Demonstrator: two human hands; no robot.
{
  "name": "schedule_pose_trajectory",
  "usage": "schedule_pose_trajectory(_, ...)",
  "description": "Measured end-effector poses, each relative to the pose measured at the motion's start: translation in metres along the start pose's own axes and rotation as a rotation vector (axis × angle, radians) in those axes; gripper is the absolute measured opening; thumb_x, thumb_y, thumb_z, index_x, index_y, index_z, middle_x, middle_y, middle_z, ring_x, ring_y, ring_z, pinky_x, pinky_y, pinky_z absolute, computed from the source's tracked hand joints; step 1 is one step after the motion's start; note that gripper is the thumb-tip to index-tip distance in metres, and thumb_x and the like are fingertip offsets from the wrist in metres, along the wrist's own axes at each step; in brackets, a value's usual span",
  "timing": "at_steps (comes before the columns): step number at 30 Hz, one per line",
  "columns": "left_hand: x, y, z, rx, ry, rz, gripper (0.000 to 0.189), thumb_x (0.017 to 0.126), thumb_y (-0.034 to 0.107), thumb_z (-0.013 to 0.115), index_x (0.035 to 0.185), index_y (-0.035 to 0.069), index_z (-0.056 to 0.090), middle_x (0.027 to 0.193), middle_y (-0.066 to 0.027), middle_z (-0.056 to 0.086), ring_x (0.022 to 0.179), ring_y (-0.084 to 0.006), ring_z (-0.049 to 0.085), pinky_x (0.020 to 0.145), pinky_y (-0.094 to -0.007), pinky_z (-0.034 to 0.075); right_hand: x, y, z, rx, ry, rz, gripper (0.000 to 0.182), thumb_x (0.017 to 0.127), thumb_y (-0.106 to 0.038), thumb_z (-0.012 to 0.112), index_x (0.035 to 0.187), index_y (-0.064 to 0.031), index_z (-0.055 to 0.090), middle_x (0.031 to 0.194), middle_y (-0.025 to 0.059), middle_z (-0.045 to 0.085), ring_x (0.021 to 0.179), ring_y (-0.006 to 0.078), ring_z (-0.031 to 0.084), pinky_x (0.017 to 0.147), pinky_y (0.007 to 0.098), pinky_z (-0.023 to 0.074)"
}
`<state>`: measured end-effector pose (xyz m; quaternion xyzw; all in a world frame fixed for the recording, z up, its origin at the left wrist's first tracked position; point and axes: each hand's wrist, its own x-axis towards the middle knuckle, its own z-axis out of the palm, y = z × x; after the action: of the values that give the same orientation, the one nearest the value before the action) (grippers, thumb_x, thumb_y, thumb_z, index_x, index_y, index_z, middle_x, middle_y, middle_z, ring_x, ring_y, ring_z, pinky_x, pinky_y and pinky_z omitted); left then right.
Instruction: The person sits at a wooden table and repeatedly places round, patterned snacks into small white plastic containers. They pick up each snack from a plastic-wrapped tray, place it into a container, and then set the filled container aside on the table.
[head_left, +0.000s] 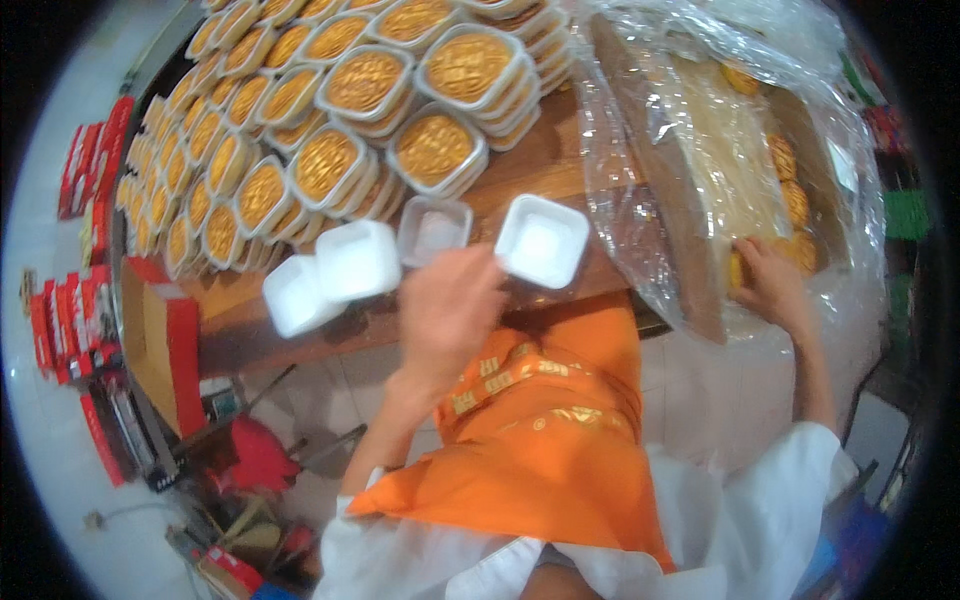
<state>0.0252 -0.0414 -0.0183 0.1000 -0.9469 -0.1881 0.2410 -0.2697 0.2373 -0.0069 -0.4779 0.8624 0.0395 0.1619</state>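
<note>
My left hand (454, 307) is blurred above the wooden table's front edge, beside a small translucent tray (435, 229); whether it holds anything is unclear. A white plastic tray (541, 241) lies to its right, and white trays (358, 260) lie to its left. My right hand (772, 285) reaches into a plastic-lined cardboard box, its fingers at a yellow-brown mooncake (736, 268). More mooncakes (795, 204) line the box's right side. Stacked trays holding golden mooncakes (436, 149) fill the table's back and left.
Clear plastic sheeting (615, 195) spills over the cardboard box's wall (660, 172). An open red-edged carton (166, 337) stands at the table's left end. Red packages (75, 322) lie farther left. A red object (259, 454) is below the table at left.
</note>
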Motion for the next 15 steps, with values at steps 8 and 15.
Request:
schedule_pose_trajectory(8,0.03,-0.008,0.045,0.153,-0.154,0.196,0.027,0.07,0.009,0.056,0.096,0.006,0.058,0.087,-0.0017,0.056,0.091,-0.0194,0.054,0.074,-0.0314,0.039,0.011,0.03,0.006,0.589,0.182,0.227,0.052,0.076,-0.014,0.062,0.125,-0.0067,0.047,0.108,0.0105,0.059,0.101,0.0244,0.055,0.087,0.035,0.0427)
schedule_pose_trajectory(15,0.089,-0.011,0.093,0.195,0.221,0.14,0.036,0.072,0.008,0.055,0.108,0.004,0.055,0.107,-0.0098,0.053,0.102,-0.0249,0.05,0.079,-0.036,0.042,0.009,0.058,-0.007,1.871,0.467,0.169,0.052,0.09,-0.025,0.052,0.136,-0.0107,0.034,0.134,0.0136,0.04,0.12,0.0242,0.043,0.093,0.0353,0.0424)
